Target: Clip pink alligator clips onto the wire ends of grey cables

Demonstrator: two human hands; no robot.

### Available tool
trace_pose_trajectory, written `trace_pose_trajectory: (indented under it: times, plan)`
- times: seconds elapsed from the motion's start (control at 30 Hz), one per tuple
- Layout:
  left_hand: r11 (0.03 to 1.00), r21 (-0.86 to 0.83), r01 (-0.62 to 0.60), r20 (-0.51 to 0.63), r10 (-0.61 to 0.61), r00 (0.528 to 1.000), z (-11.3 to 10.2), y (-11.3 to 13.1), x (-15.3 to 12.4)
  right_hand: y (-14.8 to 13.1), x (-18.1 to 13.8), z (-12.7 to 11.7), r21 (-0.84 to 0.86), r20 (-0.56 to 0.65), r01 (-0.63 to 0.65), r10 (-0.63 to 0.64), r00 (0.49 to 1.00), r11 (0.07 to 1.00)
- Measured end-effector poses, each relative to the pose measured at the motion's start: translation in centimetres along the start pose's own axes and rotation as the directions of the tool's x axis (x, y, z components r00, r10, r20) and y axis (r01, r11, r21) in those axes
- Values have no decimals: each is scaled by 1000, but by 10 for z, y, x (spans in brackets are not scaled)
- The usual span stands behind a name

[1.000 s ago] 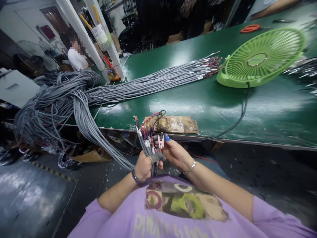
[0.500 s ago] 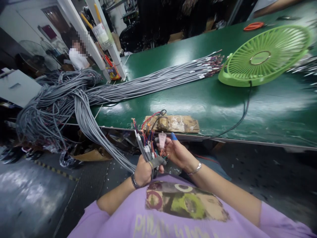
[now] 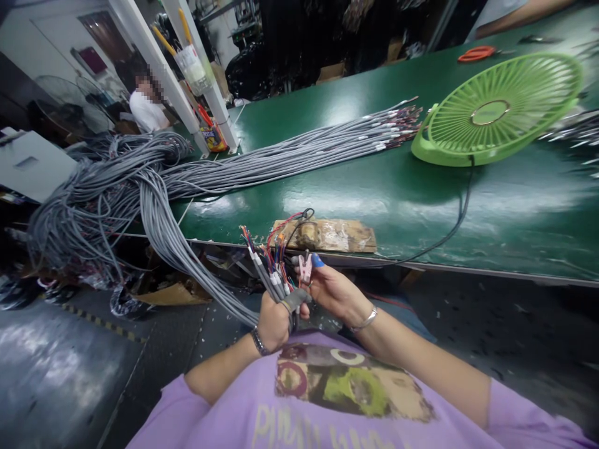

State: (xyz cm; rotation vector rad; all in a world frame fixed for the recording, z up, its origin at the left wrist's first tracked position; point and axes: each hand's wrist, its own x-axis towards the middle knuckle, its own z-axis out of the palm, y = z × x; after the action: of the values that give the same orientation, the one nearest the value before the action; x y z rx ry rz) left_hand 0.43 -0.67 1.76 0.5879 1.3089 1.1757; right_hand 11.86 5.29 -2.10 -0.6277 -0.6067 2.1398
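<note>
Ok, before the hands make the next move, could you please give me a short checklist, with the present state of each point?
1. Left hand closed around the grey cables: ok.
2. Pink clip at the fingertips of the right hand: ok.
3. Coloured wire ends gathered evenly: not ok, some splay off to the left.
4. Clip's jaws closed on a wire: cannot tell, too small to see.
5. Green fan apart from both hands: ok, it is on the bench, off to the right.
</note>
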Motion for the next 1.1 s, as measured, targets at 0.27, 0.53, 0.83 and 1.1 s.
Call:
trace_pose_trajectory:
  times: [0.27,0.53,0.83,1.1]
  plan:
    - [999,42,2,34,-3,999,-3,-5,1,3,3,-3,19,-34,11,-11,999,1000]
    - [999,0,-46,49,46,998,-5,-3,-2,1,2,1,150,-58,-3,12,998,989]
    - [950,147,-275,-26,281,959,-5,-7,8,7,4,0,136,-15,38,-37,999,990]
    - [879,298,-372,58,372,926,-9,-10,8,12,8,-4,95,-30,68,-66,997,993]
